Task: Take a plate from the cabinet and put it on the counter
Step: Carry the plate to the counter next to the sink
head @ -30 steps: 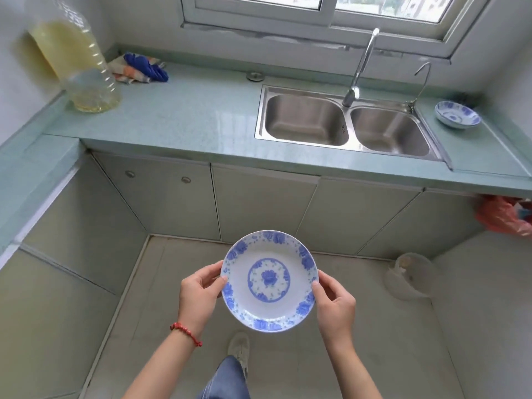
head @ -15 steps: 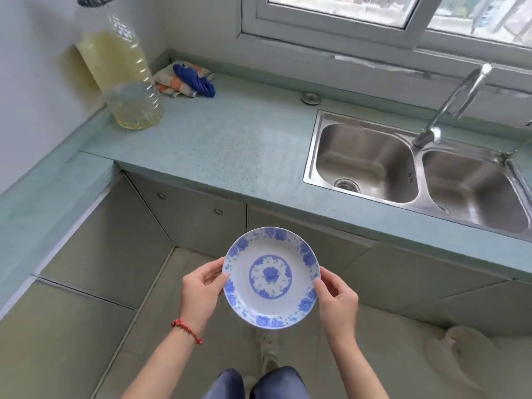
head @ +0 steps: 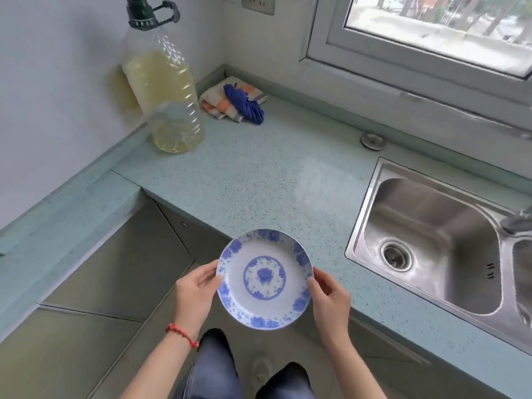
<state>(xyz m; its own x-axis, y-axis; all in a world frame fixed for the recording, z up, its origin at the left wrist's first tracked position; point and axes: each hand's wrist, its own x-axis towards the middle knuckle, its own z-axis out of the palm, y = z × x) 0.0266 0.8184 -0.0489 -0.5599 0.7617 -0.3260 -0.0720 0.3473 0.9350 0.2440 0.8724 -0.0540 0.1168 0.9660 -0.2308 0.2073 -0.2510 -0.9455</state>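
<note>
A white plate (head: 264, 279) with a blue flower pattern is held level in the air, its far rim just over the front edge of the pale green speckled counter (head: 259, 174). My left hand (head: 194, 292) grips its left rim and my right hand (head: 329, 295) grips its right rim. The cabinet doors (head: 138, 254) below the counter are closed.
A large plastic bottle of yellowish oil (head: 162, 90) stands at the counter's back left corner. Folded cloths (head: 233, 100) lie beside it by the wall. A steel double sink (head: 431, 246) fills the right side. A sink plug (head: 373, 139) lies behind.
I have stepped closer to the counter and the view has shifted left. The plate, held in both hands, has moved forward from over the floor to the counter's front edge.
</note>
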